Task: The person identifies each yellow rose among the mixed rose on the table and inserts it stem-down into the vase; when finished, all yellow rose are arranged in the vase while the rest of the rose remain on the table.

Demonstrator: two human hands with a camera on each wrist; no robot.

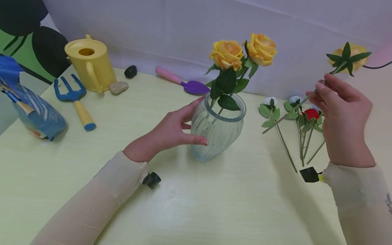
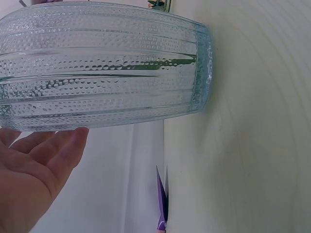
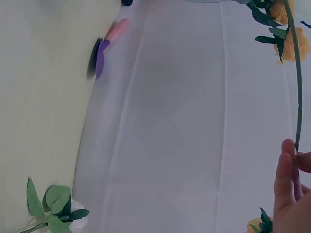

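A clear ribbed glass vase (image 1: pixel 218 134) stands on the table, tilted slightly in the head view. My left hand (image 1: pixel 176 131) grips its left side, thumb across the front and fingers behind. Up close, the left wrist view shows fingertips against the glass (image 2: pixel 107 63). Two yellow roses, one (image 1: pixel 227 54) to the left and another (image 1: pixel 261 49) to the right, rise from the rim with green leaves. Off to the right, my right hand (image 1: pixel 346 112) pinches the stem (image 3: pixel 298 82) of a third yellow rose (image 1: pixel 346 61), its bloom facing away and its stem end pointing toward the vase.
White roses (image 1: pixel 270 102) and a red rose (image 1: pixel 310 114) lie at the right. Behind the vase is a purple trowel (image 1: pixel 196 87). Leftward are a black stone (image 1: pixel 130 71), a grey stone (image 1: pixel 118 87), a yellow watering can (image 1: pixel 87 66), a hand fork (image 1: pixel 80 109) and a blue bag (image 1: pixel 43 112).
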